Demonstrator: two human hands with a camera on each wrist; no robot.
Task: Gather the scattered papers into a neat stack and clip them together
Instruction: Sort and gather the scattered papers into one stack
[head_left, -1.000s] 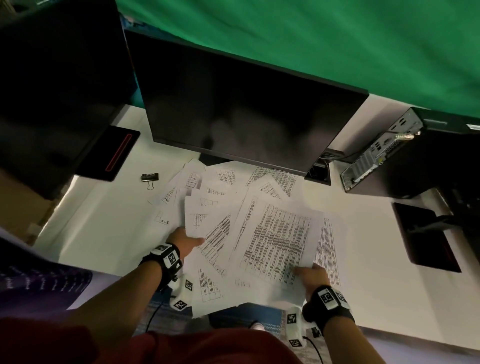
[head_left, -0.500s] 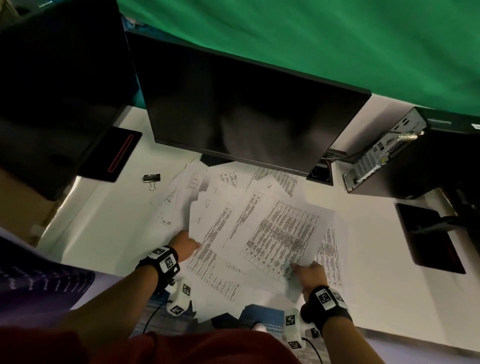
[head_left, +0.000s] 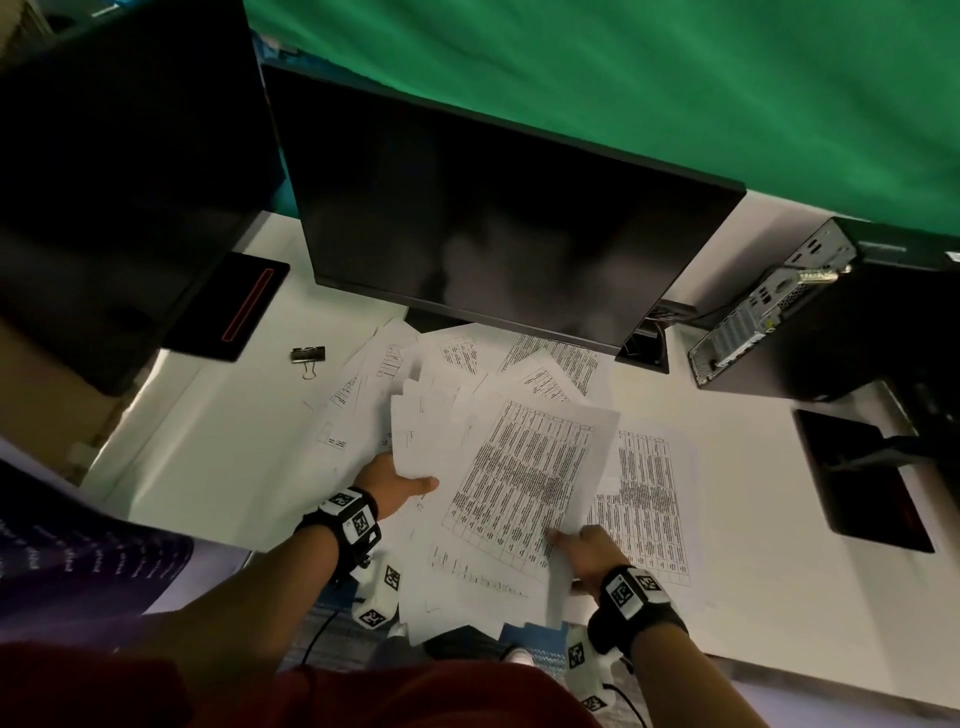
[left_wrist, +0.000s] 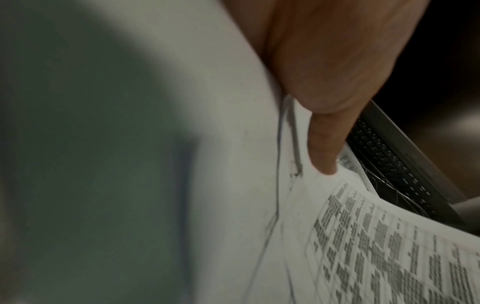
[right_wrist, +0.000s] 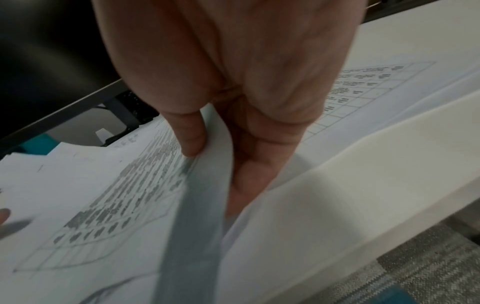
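A: So where's the binder clip (head_left: 308, 355)?

B: Far left of the papers (head_left: 524, 467), lying on the desk (head_left: 218, 441), clear of the sheets, handles toward the person. The left hand (head_left: 392, 480) is nearer but pinches a sheaf edge. The right hand (head_left: 584, 553) pinches the printed sheets' near corner, thumb on top.

A: Left grabs it, I'd guess.

left hand (head_left: 393, 483) fingers hidden under papers (head_left: 524, 483) | left-wrist view blurred
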